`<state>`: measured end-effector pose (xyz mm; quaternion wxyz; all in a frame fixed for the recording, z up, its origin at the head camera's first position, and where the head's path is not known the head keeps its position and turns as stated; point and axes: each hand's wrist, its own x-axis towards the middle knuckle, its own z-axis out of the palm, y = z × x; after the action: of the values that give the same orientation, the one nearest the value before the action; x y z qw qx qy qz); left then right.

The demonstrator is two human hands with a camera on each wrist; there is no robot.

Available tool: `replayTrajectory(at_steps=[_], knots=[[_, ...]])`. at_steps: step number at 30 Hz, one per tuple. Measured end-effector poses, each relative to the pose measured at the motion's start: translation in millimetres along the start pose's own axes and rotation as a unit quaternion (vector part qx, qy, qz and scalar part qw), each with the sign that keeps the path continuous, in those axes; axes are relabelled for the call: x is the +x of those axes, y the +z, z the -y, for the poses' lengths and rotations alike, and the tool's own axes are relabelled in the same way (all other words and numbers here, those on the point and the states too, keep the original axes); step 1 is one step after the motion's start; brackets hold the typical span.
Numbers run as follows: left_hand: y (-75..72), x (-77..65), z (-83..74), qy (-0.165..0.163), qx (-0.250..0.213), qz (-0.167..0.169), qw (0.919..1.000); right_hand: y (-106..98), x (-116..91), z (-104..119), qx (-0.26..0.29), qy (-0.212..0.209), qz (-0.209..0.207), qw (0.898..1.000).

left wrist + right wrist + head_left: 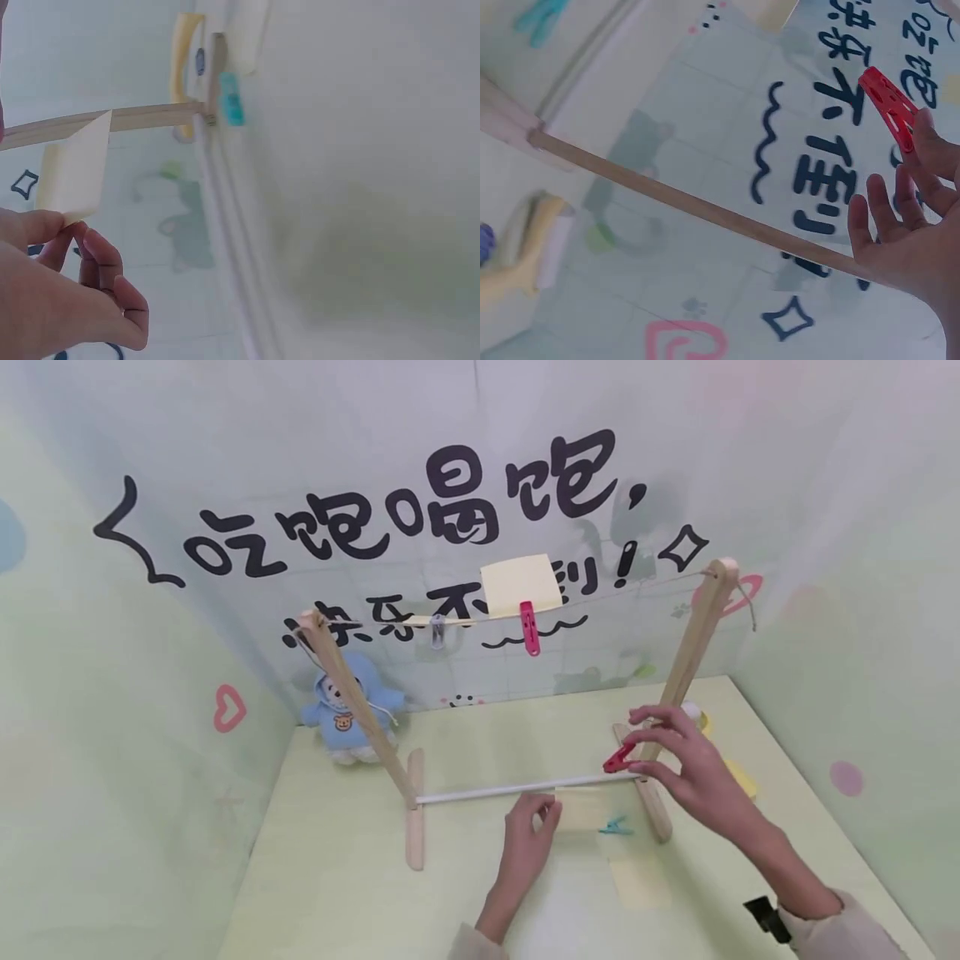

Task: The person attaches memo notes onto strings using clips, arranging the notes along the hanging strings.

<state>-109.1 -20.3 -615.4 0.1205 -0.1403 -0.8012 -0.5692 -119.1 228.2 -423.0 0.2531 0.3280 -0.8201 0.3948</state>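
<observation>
My left hand (525, 839) pinches a pale yellow slip of paper (583, 808) by its edge. The slip stands up from the fingertips in the left wrist view. Off to the right, my right hand (693, 764) pinches a red clothespin (617, 760) between thumb and finger, near the right post's foot. Just right of the held paper is a teal clothespin (617, 827). Another yellow slip (637, 881) lies on the table. Above, a string (637, 583) carries a yellow slip (520, 585) with a pink-red clothespin (530, 628), and a grey clothespin (437, 632) on a slip seen nearly edge-on.
Two wooden posts, left (360, 710) and right (686, 647), hold the string and are joined low by a white rod (510, 791). A plush toy in blue (348, 710) sits behind the left post. Yellow items (741, 778) lie behind the right post.
</observation>
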Motion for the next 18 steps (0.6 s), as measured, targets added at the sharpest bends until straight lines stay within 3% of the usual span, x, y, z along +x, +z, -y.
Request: replayTrajectory(at_steps=[3,4,6,12,18], knots=[[-14.5,43.1,-61.6,0.017,-0.005,-0.025,0.9995,-19.3,26.8,16.4,-0.021,-0.024,-0.004,0.999],[-22.2,57.8,-91.8,0.007,-0.014,-0.031,0.9994,-24.9,35.4,21.5,-0.026,-0.03,-0.006,0.999],[-26.6,81.3,-116.7,0.01,-0.02,-0.049,0.9986,-35.6,53.0,30.0,-0.03,-0.043,-0.007,0.999],[-32.5,135.4,-159.5,0.046,-0.044,-0.081,0.9947,-66.6,109.0,47.0,-0.036,-0.08,-0.021,0.996],[-34.6,165.3,-189.9,0.059,-0.086,-0.095,0.99,-88.9,153.2,55.2,-0.058,-0.098,-0.024,0.993]])
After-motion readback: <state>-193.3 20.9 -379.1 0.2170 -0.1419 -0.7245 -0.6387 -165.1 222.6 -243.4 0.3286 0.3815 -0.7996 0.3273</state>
